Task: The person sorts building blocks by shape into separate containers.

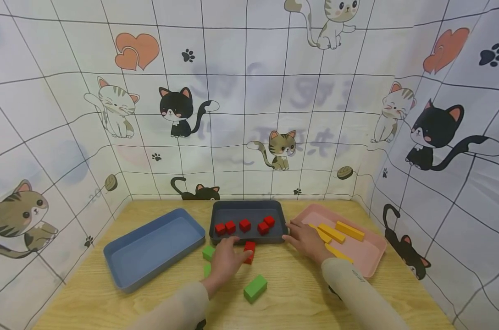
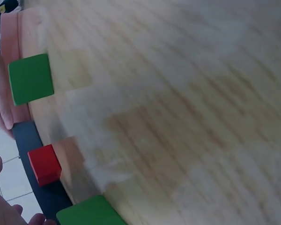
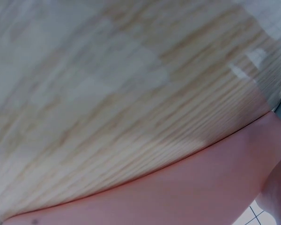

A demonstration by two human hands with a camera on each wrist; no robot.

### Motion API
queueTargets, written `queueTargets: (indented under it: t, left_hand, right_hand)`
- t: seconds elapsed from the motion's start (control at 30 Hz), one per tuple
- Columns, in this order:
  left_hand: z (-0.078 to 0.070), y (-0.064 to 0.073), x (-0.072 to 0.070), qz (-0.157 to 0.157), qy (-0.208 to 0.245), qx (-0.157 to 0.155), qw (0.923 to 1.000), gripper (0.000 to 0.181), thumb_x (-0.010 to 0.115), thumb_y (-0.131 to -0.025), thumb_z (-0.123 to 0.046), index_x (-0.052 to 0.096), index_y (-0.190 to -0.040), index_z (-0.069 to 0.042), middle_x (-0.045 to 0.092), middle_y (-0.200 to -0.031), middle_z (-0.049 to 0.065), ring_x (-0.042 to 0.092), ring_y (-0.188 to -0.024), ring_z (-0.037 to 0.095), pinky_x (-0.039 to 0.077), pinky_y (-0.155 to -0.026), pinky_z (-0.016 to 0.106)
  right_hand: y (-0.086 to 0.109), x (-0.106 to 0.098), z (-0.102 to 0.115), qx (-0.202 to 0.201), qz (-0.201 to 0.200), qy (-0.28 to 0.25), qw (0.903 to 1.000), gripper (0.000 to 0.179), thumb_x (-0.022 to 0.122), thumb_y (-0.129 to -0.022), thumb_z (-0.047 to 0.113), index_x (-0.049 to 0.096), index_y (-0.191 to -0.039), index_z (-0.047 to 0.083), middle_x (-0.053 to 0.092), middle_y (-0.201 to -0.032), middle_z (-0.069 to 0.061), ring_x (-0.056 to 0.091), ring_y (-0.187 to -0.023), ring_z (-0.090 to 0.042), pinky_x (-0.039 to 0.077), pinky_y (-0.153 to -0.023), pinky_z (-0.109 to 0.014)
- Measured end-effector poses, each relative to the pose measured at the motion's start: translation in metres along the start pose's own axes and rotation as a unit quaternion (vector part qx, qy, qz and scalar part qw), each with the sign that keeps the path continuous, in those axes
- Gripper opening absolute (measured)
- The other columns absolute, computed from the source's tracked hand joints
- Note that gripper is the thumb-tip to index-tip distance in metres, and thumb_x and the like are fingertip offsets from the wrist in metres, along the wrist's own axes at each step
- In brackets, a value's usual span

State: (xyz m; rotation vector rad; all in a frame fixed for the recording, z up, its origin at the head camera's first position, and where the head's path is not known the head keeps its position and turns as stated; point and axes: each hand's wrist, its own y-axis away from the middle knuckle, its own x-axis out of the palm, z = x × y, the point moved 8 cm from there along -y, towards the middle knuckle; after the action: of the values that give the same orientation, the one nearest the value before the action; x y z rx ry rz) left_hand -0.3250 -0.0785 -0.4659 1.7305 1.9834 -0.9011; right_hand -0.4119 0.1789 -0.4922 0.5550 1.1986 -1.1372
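Note:
My left hand (image 1: 228,261) hovers at the front of the dark tray (image 1: 247,206), fingers loosely bent. Its thumb reaches in front of a red block (image 1: 250,247) standing on the table by the tray. From the left wrist view, this red block (image 2: 45,164) is apart from the fingers. Green blocks lie about this hand: one block (image 1: 255,288) to its right, another (image 1: 208,253) to its left, a third partly hidden. My right hand (image 1: 307,239) touches the dark tray's right front corner, its forearm over the pink tray (image 1: 375,250). Several red cubes (image 1: 245,225) lie inside the dark tray.
A blue tray (image 1: 150,252) stands at the left with nothing in it. Several yellow bars (image 1: 349,230) lie in the pink tray at the right. Behind the wooden table (image 1: 291,302) hangs a cat-printed sheet (image 1: 245,101), folding round both sides.

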Motion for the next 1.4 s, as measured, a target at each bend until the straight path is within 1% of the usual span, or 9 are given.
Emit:
queueTargets:
  t: [0.1,0.2,0.47,0.53,0.7,0.87,1.0,1.2,1.4]
  left_hand:
    - [-0.002,0.004,0.002,-0.009,-0.033,0.014,0.9993,0.056,0.083,-0.08,-0.037,0.067,-0.121,-0.002,0.065,-0.113,0.017,0.059,-0.105,0.036,0.045,-0.089,0.055]
    - [-0.003,0.007,0.005,-0.012,-0.061,0.023,0.9978,0.054,0.083,-0.08,-0.038,0.068,-0.119,-0.004,0.064,-0.11,0.015,0.058,-0.105,0.036,0.041,-0.09,0.057]
    - [-0.002,0.008,0.011,-0.02,-0.103,0.03,0.994,0.052,0.084,-0.078,-0.04,0.07,-0.114,-0.006,0.064,-0.103,0.01,0.058,-0.103,0.033,0.029,-0.1,0.069]
    - [-0.002,0.008,0.013,-0.022,-0.113,0.038,0.9926,0.051,0.084,-0.077,-0.04,0.071,-0.112,-0.005,0.065,-0.102,0.009,0.059,-0.102,0.034,0.028,-0.1,0.071]
    - [-0.003,0.009,0.016,-0.034,-0.125,0.05,0.9903,0.046,0.085,-0.076,-0.039,0.072,-0.106,-0.005,0.064,-0.097,0.007,0.059,-0.098,0.032,0.027,-0.1,0.072]
    - [-0.001,0.008,0.019,-0.041,-0.134,0.05,0.9889,0.043,0.085,-0.076,-0.038,0.073,-0.102,-0.006,0.064,-0.095,0.007,0.058,-0.095,0.032,0.025,-0.101,0.073]
    - [-0.002,0.008,0.019,-0.044,-0.134,0.049,0.9888,0.038,0.084,-0.077,-0.035,0.074,-0.099,-0.006,0.063,-0.094,0.007,0.058,-0.094,0.032,0.025,-0.101,0.073]
    - [-0.004,0.007,0.017,-0.053,-0.151,0.05,0.9858,0.04,0.086,-0.075,-0.037,0.075,-0.095,-0.005,0.063,-0.09,0.007,0.058,-0.091,0.031,0.027,-0.1,0.071]
    - [-0.001,0.006,0.016,-0.051,-0.148,0.049,0.9864,0.031,0.084,-0.076,-0.031,0.076,-0.091,-0.005,0.063,-0.091,0.006,0.058,-0.093,0.032,0.027,-0.1,0.07]
  right_hand:
    - [-0.001,0.002,-0.001,0.004,0.005,0.002,1.0,0.063,0.052,-0.099,0.052,0.051,-0.145,0.009,0.043,-0.151,-0.018,0.044,-0.134,-0.042,0.032,-0.109,-0.059]
    - [-0.001,0.003,-0.001,0.005,0.008,0.002,1.0,0.064,0.051,-0.099,0.053,0.051,-0.146,0.01,0.043,-0.151,-0.017,0.043,-0.134,-0.041,0.032,-0.109,-0.059]
    - [0.0,0.002,-0.002,-0.001,0.001,-0.009,1.0,0.065,0.051,-0.099,0.055,0.052,-0.144,0.009,0.044,-0.15,-0.018,0.044,-0.133,-0.042,0.033,-0.108,-0.06]
    - [0.0,0.002,-0.002,-0.001,0.001,-0.009,1.0,0.065,0.051,-0.099,0.055,0.052,-0.144,0.008,0.044,-0.15,-0.018,0.044,-0.133,-0.042,0.032,-0.108,-0.06]
    - [0.0,0.003,-0.002,0.002,0.004,-0.003,1.0,0.065,0.051,-0.099,0.055,0.052,-0.145,0.009,0.043,-0.151,-0.018,0.043,-0.134,-0.042,0.032,-0.109,-0.06]
    - [-0.001,0.002,-0.001,0.004,0.004,-0.002,1.0,0.065,0.052,-0.099,0.055,0.052,-0.145,0.009,0.042,-0.151,-0.018,0.043,-0.135,-0.042,0.031,-0.109,-0.06]
    - [-0.001,0.001,-0.001,0.002,0.003,-0.007,1.0,0.065,0.052,-0.099,0.055,0.052,-0.145,0.009,0.042,-0.152,-0.018,0.042,-0.135,-0.042,0.031,-0.109,-0.06]
    - [0.0,0.001,-0.001,0.003,0.003,-0.006,1.0,0.065,0.051,-0.099,0.055,0.051,-0.145,0.009,0.042,-0.152,-0.018,0.042,-0.135,-0.042,0.031,-0.109,-0.06]
    - [0.001,-0.001,0.001,0.002,-0.002,-0.005,1.0,0.064,0.052,-0.099,0.054,0.053,-0.144,0.009,0.043,-0.151,-0.019,0.043,-0.134,-0.043,0.033,-0.108,-0.061]
